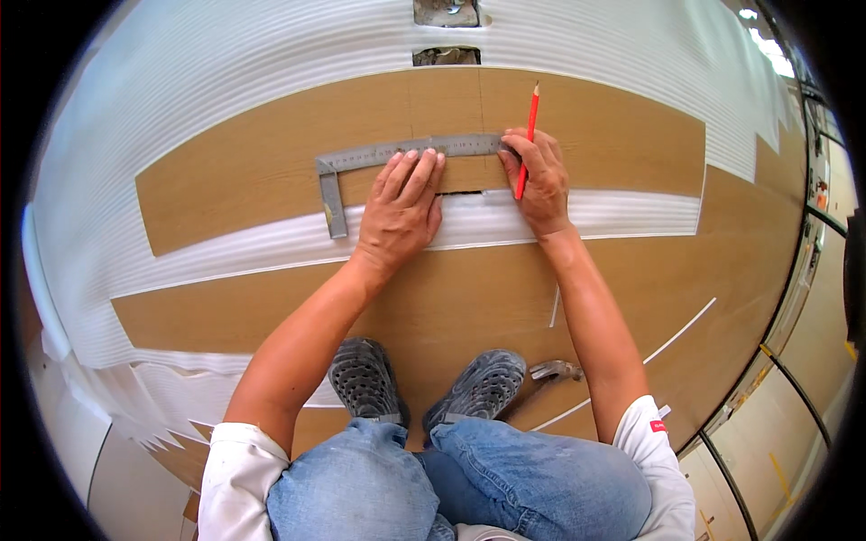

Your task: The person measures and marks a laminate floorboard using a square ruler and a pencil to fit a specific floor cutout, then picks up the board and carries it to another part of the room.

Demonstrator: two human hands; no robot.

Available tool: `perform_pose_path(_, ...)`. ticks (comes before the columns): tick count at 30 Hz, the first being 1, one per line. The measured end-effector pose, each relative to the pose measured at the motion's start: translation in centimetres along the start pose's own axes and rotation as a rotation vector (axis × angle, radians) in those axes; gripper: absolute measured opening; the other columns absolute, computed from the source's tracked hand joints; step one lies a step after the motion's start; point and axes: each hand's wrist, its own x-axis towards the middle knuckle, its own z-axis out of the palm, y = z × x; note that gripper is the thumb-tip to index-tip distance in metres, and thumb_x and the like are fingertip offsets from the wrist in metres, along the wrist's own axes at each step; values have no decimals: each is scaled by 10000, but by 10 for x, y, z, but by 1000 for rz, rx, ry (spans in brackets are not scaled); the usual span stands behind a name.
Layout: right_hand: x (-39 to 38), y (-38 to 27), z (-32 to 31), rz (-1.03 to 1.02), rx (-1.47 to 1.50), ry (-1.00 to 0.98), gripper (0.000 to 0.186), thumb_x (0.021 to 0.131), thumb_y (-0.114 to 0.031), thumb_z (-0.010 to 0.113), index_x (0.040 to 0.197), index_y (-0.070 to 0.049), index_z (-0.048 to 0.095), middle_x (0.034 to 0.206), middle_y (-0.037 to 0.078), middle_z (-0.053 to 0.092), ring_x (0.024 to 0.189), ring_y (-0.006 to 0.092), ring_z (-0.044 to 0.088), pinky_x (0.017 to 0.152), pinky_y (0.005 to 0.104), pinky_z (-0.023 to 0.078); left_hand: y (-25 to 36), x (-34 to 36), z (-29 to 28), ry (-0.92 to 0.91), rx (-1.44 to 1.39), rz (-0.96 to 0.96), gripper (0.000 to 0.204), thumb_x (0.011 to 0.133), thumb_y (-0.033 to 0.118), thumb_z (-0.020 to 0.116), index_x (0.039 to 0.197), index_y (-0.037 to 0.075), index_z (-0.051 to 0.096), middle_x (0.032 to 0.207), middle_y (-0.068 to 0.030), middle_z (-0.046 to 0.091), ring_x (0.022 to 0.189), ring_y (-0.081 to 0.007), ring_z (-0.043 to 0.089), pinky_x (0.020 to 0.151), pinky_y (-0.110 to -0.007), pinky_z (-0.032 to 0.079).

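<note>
Metal square (368, 155) under left fingers (418, 176); pencil (532, 117) across right fingers (548, 151).

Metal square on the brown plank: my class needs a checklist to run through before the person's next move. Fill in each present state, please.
1. Left hand on the metal square: ok, its fingertips rest on the long blade.
2. Red pencil in the right hand's grip: ok.
3. Pencil tip on the brown plank, ready to mark: not ok, it points up and away from the hand.
4. Square's short arm wholly on the plank: not ok, its end reaches past the near edge over the white underlay.
5. Exact reading on the blade: cannot tell, the marks are too small.
6. Hammer clear of the square: ok, it lies beside the right shoe.
</note>
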Motion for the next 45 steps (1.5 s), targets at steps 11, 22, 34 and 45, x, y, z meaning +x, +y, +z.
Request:
perform_pose_path(11, 51, -56, -9, 600, 958, -281, 299, 1075, -209, 583, 1142, 63, 687, 923, 70, 706, 885, 125, 650, 805, 287, 526, -3, 0, -2, 6, -6, 14, 596, 861, 170, 671, 1430, 38, 558, 1456, -83, 520, 1346, -273, 483, 1190, -441, 380)
perform_pose_path(22, 55, -54, 19, 754, 846, -268, 311, 1042, -248, 649, 988, 55, 694, 805, 91, 739, 712, 117, 665, 680, 259, 558, -3, 0, 0, 11, -33, 7, 601, 848, 160, 680, 1422, 30, 560, 1454, -87, 519, 1342, -283, 484, 1189, -446, 378)
perform_pose_path(34, 61, -34, -16, 693, 493, -204, 359, 999, -322, 661, 839, -7, 725, 681, 72, 725, 596, 112, 658, 602, 278, 532, 0, 0, -2, -3, -38, -21, 605, 839, 111, 681, 1428, 32, 567, 1484, -96, 505, 1374, -299, 457, 1202, -463, 376)
perform_pose_path(45, 51, -32, -12, 595, 516, -153, 311, 994, -299, 660, 845, -32, 716, 670, 74, 715, 598, 167, 671, 608, 305, 532, 1, 1, -1, -14, -37, -10, 608, 846, 121, 676, 1437, 30, 561, 1489, -97, 503, 1379, -303, 451, 1202, -467, 366)
